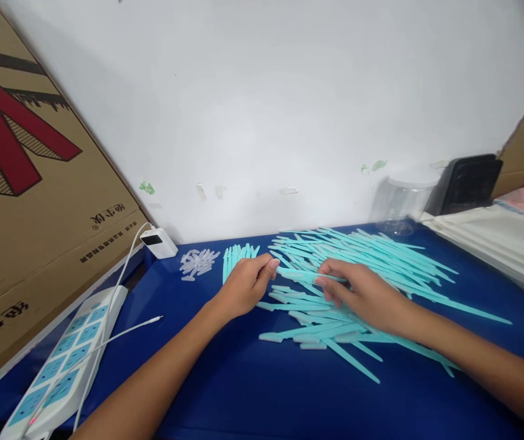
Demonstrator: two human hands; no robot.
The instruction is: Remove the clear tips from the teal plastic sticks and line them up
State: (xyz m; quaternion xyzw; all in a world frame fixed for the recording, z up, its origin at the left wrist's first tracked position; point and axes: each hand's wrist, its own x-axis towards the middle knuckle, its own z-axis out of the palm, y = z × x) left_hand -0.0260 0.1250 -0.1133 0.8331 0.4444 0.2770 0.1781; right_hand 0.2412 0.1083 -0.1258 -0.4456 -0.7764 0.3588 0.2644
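Note:
A turquoise eyebrow razor is held level above the blue table, between both hands. My right hand pinches its handle between thumb and fingers. At the razor's other end, the thumb and forefinger of my left hand are closed on the tip; a cap there, if any, is hidden by the fingers. Just beneath, a loose heap of razors lies partly under my right hand. Behind it spreads a larger pile of razors. A small neat row of razors lies beyond my left hand.
Small clear plastic caps lie left of the row. A white charger-like box with a cable stands at the back left, near a power strip. A clear jar and a black object stand back right. Cardboard rises at left.

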